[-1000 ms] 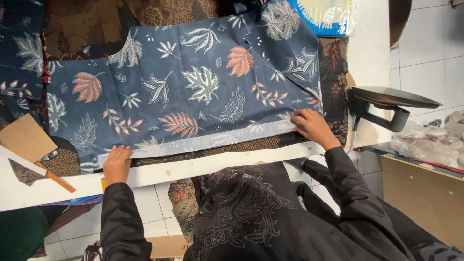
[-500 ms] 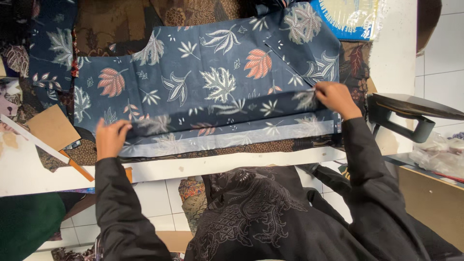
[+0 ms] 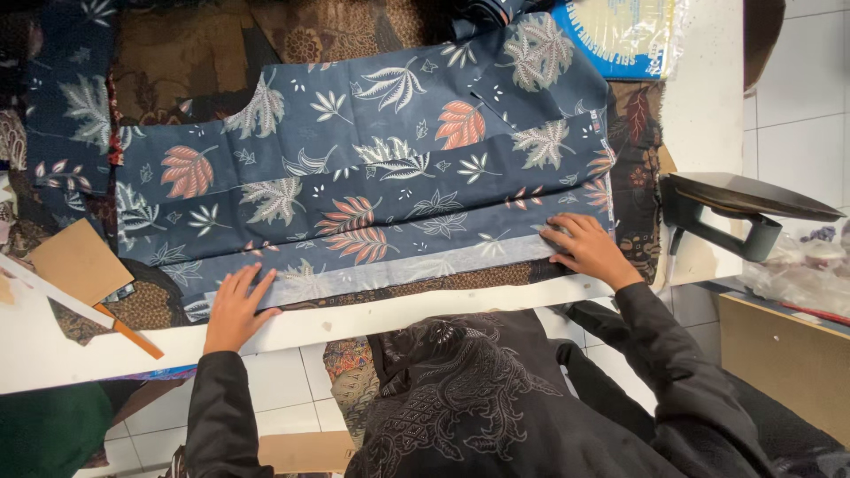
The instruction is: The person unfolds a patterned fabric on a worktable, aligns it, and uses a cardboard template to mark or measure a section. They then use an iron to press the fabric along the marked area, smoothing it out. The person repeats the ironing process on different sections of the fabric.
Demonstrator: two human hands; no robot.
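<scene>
Navy cotton printed with white and orange leaves fills the head view: a cut cloth panel (image 3: 372, 177) lies spread flat on the white counter (image 3: 53, 354), its curved notch toward the far left corner. Its near edge is turned up in a long fold (image 3: 398, 270) that shows the paler underside as a grey strip running almost from hand to hand.

The left hand (image 3: 235, 310) lies flat, fingers spread, on the left end of that strip, pressing rather than gripping; nothing is held in it. The right hand (image 3: 589, 250) rests on the right end, fingers slightly curled on the cloth at the panel's corner, also without a closed grip on anything.

As far as this view shows, the fold is laid along the whole near edge and looks fairly even, though it narrows toward the right. No pins or stitches are visible on it, so it appears only smoothed down, not fixed.

Brown patterned cloth (image 3: 177, 53) lies under and beyond the panel. A cardboard piece (image 3: 80, 261) and a ruler (image 3: 53, 292) sit at the left, a plastic-wrapped blue pack (image 3: 624, 35) at the far right, and a dark iron (image 3: 744, 208) just off the counter's right end.
</scene>
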